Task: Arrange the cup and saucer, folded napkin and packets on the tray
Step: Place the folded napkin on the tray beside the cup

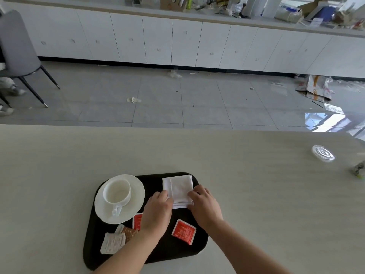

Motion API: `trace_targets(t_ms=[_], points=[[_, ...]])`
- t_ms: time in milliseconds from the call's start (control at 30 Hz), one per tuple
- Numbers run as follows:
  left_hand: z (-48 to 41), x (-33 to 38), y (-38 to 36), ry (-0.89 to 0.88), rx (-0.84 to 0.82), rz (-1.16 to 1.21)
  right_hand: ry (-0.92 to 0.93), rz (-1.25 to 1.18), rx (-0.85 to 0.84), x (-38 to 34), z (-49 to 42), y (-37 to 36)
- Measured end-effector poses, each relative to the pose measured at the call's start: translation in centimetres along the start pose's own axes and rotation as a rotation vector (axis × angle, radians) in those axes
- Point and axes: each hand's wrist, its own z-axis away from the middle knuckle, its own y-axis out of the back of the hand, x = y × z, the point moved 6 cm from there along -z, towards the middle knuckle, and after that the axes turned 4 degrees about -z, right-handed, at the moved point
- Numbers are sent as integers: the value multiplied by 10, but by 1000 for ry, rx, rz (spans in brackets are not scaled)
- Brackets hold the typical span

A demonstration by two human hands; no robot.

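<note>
A black tray (169, 252) lies on the pale table. On its left part a white cup (117, 191) stands on a white saucer (136, 184). A folded white napkin (178, 187) lies on the tray's far right part. My left hand (158, 211) pinches its near left edge and my right hand (205, 204) pinches its near right edge. A red packet (184, 231) lies below the napkin. Another red packet (137, 221) is partly hidden by my left hand. A white packet (112, 243) and a brown packet (129, 233) lie at the tray's near left.
The pale table (256, 194) reaches to the far edge, with tiled floor beyond. A clear plastic lid (323, 153) and a small greenish object (358, 169) lie at the table's right. A grey chair (17, 48) stands at far left, before white cabinets.
</note>
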Motion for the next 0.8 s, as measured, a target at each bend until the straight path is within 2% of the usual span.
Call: trace_targets(t_ms=[100,233,333,433,533,667,733,800], points=[[1,0,-2,-11,2,-28,2,-3,3,0,1,0],[12,-2,9,8,31,71,-8,-30,-6,-1,5,3],[35,-11,18,38,75,124,4,-66,53,-4,16,8],[66,-30,25,102,130,154,10,-98,80,-8,30,9],[103,-54,29,167,194,85,42,-121,57,-18,47,3],[145,-92,33,367,250,-17,129,-90,8,-39,66,-9],[153,-102,31,433,233,-18,175,-70,15,-52,67,-14],[152,-103,24,445,140,-21,261,-59,12,-72,66,-21]])
